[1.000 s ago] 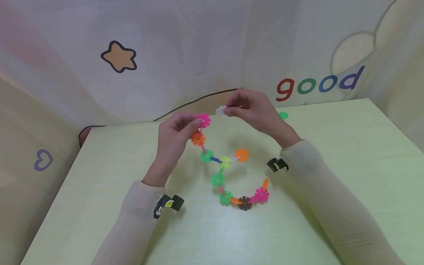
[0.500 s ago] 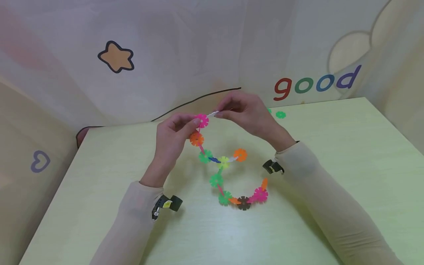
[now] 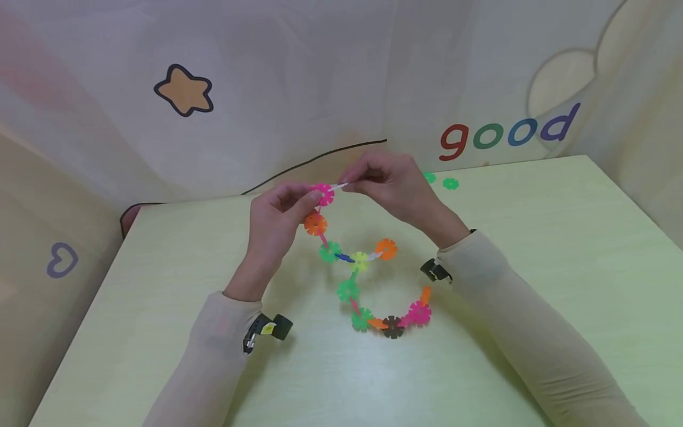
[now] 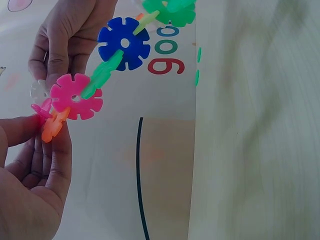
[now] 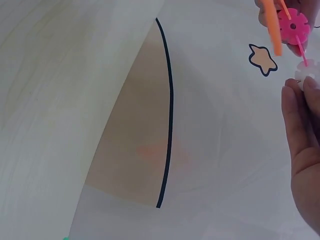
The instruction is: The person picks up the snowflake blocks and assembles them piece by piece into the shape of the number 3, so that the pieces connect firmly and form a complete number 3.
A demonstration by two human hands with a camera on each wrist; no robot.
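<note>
My left hand (image 3: 274,228) pinches a pink snowflake disc (image 3: 323,194) at the top of a chain of slotted plastic discs. Below it come an orange disc (image 3: 315,224), a green one (image 3: 330,252) and a yellow one (image 3: 360,261). There the chain forks: a short branch ends in an orange disc (image 3: 386,249), while a longer curve runs past a brown disc (image 3: 393,327). Between thumb and fingers, my right hand (image 3: 392,184) pinches a white disc (image 5: 307,70), seen edge-on from the head and meeting the pink disc's rim. How deep the slots mesh cannot be seen.
Two loose green discs, one of them this green disc (image 3: 450,184), lie near the back edge of the pale table (image 3: 160,332). Behind it hangs a printed curtain (image 3: 299,89). A blue disc (image 4: 124,43) of the chain shows in the left wrist view.
My right hand has moved left and slightly down, bringing the white disc from apart to touching the pink disc's edge, and turned it edge-on. The left hand holds nearly still.
</note>
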